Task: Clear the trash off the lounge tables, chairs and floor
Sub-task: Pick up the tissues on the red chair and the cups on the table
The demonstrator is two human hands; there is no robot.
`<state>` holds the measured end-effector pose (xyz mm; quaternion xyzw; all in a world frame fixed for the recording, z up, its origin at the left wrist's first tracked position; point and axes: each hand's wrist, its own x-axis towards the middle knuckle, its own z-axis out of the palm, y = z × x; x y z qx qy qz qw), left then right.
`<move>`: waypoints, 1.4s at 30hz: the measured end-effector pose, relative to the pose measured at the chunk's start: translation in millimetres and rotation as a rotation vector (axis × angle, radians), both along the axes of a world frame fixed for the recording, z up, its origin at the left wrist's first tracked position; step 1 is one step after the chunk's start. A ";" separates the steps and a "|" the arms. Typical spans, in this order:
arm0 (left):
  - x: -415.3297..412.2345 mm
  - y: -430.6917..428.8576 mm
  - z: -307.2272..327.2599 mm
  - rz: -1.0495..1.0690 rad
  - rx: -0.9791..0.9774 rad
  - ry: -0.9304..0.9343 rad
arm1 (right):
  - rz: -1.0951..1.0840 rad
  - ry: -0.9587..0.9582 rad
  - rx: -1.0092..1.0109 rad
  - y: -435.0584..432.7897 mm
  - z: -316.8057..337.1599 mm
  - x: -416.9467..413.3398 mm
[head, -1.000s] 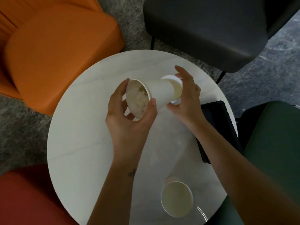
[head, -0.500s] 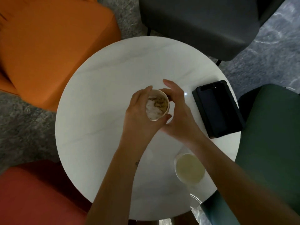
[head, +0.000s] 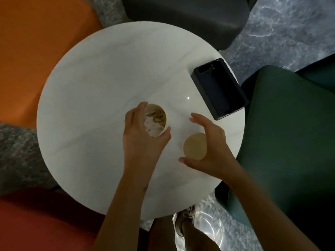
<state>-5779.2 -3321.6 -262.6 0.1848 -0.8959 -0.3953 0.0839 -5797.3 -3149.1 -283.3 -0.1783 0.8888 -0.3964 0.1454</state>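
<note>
My left hand point(head: 141, 142) grips a white paper cup point(head: 156, 120) from its left side, upright above the round white table point(head: 99, 87). Crumpled tissue and brown scraps fill that cup. A second paper cup point(head: 194, 146), empty, stands on the table just to the right. My right hand point(head: 212, 151) curves around this cup from the right, thumb below the rim and fingers spread above it, with a gap still showing between the forefinger and the cup.
A black rectangular object point(head: 219, 87) lies near the table's right edge. Chairs ring the table: orange point(head: 36, 51) at left, dark grey point(head: 181, 19) beyond, green point(head: 290, 142) at right, red point(head: 45, 223) at near left. My shoe point(head: 184, 223) shows below the table edge.
The filled cup went from lying sideways between both hands to upright in my left hand. My right hand let go of it and moved to the empty cup at near right.
</note>
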 end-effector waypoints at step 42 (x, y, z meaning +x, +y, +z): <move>-49.3 100.2 25.8 -0.383 -0.365 0.196 | -0.443 0.170 -0.328 61.0 -8.0 -35.8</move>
